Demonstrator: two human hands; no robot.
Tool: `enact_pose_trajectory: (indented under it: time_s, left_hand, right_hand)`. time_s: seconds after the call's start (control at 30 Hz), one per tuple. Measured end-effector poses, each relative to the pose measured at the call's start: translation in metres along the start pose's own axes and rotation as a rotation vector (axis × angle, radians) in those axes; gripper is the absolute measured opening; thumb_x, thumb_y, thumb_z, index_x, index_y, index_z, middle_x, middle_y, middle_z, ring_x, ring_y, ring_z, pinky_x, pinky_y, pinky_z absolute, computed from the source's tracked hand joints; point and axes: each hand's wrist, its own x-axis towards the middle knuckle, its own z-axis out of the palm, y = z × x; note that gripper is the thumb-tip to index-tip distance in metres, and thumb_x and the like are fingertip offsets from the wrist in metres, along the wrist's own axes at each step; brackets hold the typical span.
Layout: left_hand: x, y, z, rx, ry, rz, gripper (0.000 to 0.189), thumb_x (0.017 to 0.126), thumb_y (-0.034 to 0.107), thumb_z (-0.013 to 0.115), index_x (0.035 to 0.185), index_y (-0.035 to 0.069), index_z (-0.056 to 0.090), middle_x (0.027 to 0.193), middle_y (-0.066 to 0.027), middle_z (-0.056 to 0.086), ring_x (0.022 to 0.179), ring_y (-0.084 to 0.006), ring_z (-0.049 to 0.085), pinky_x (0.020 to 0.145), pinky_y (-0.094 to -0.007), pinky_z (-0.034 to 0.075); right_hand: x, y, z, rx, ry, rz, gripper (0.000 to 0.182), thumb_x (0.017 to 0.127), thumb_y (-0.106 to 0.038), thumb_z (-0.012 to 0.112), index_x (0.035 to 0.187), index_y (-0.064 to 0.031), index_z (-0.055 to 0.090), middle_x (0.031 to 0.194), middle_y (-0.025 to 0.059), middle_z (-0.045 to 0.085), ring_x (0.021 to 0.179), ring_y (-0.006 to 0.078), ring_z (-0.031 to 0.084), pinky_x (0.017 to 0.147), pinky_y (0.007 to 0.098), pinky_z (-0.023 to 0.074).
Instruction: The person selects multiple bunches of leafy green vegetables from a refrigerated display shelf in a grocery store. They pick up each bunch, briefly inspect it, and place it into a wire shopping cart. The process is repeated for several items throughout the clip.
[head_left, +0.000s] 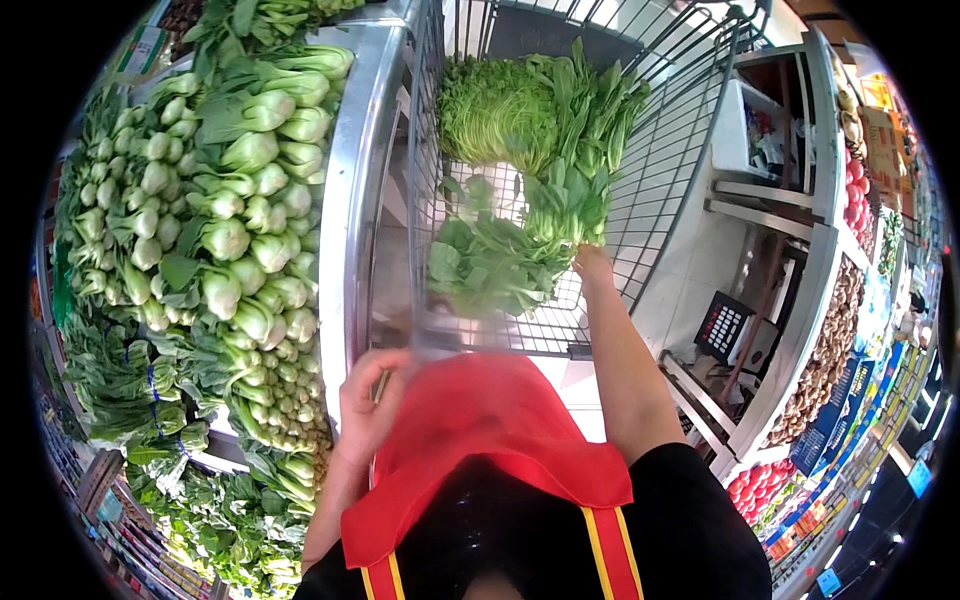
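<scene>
A wire shopping cart (652, 195) stands before me with leafy greens inside. My right hand (595, 264) reaches into it, closed around the stem ends of a bunch of broad-leaved greens (570, 199). Beside that bunch, to the left, lies another leafy bunch (487, 262). Fine-stemmed greens (499, 112) and long-leaved greens (589, 112) fill the far end. My left hand (375, 397) is curled near the cart's near left corner, beside the metal edge of the stall; a thin brownish item shows at its fingers, and whether it is gripped is unclear.
On the left, a metal-edged stall (360, 150) holds heaped bok choy (251, 195) and tied leafy bunches (161, 390). At right stand a metal-framed stall (806, 322) with brown produce (825, 352), a keypad device (724, 326) below, and a white foam box (731, 127).
</scene>
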Motion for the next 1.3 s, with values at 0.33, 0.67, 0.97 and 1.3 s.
enact_pose_trajectory:
  time_s: [0.33,0.67,0.97,1.3]
  left_hand:
    - [0.026,-0.039,0.027,-0.27,-0.097,-0.336,0.025,0.088,-0.004,0.051,0.113,0.002,0.055,0.099,-0.0044,0.059,0.096,-0.013,0.056,0.09,-0.0264,0.042]
    - [0.064,-0.043,0.05,-0.319,-0.25,-0.383,0.029,0.086,-0.004,0.05,0.114,0.002,0.054,0.101,-0.0056,0.059,0.1,-0.0143,0.056,0.092,-0.0277,0.042]
    - [0.113,-0.076,0.131,-0.862,-0.298,-0.588,0.026,0.091,0.015,0.056,0.115,0.004,0.055,0.109,-0.0054,0.06,0.104,-0.0161,0.055,0.09,-0.0334,0.042]
    - [0.104,-0.101,0.124,-0.972,-0.159,-0.633,0.037,0.085,0.006,0.063,0.119,0.008,0.048,0.111,-0.0032,0.058,0.105,-0.0152,0.055,0.091,-0.0304,0.045]
  right_hand:
    - [0.074,-0.001,0.043,0.299,0.353,0.363,0.019,0.085,-0.015,0.064,0.099,-0.0057,0.055,0.077,0.007,0.05,0.068,0.0156,0.048,0.06,0.0327,0.0458]
    - [-0.045,-0.02,0.028,0.043,0.011,-0.13,0.029,0.083,-0.021,0.068,0.098,-0.0006,0.054,0.091,0.0093,0.061,0.072,0.0153,0.057,0.063,0.0294,0.0448]
    - [-0.165,-0.041,0.056,-0.639,-0.115,-0.914,0.03,0.075,-0.003,0.07,0.097,-0.0035,0.049,0.09,0.0116,0.059,0.069,0.0169,0.06,0.059,0.0287,0.0491]
    - [-0.193,-0.036,0.06,-0.649,-0.262,-1.056,0.023,0.072,0.001,0.07,0.091,-0.0035,0.059,0.089,0.0105,0.056,0.074,0.0254,0.06,0.064,0.0308,0.0509]
